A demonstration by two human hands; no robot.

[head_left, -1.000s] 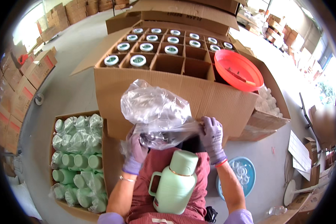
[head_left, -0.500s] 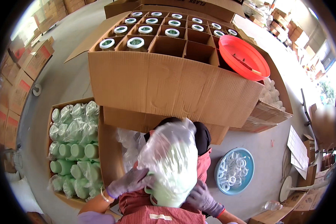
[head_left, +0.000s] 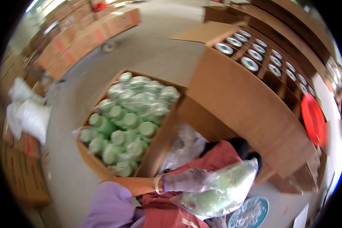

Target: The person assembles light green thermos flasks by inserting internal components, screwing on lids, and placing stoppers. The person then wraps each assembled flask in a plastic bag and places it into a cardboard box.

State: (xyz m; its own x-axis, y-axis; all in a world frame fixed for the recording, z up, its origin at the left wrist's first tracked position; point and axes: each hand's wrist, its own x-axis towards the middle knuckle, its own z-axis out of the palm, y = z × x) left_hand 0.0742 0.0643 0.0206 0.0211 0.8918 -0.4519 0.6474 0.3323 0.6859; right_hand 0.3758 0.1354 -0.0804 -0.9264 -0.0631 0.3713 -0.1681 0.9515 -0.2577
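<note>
Currently wrapped: a mint-green vacuum flask [head_left: 205, 200] in a clear plastic bag [head_left: 239, 190] is laid aslant at the right edge of the lap, over a maroon apron [head_left: 159, 209].
Left hand: the bagged flask seems to be grasped on its left side by the gloved left hand [head_left: 188, 179]; the fingertips are blurred.
Right hand: only a scrap of glove, apparently the right hand [head_left: 216, 222], is shown below the flask; its grip cannot be told.
Open carton: similar flasks [head_left: 131, 121] are packed in a carton [head_left: 92, 165] left of the lap, some bagged along its far edge, bare ones nearer the middle.
Bag handling: the film is best drawn smooth and its loose end tucked under.
Flask handling: the body should be supported from beneath, since slick plastic could slip through knit gloves.
</note>
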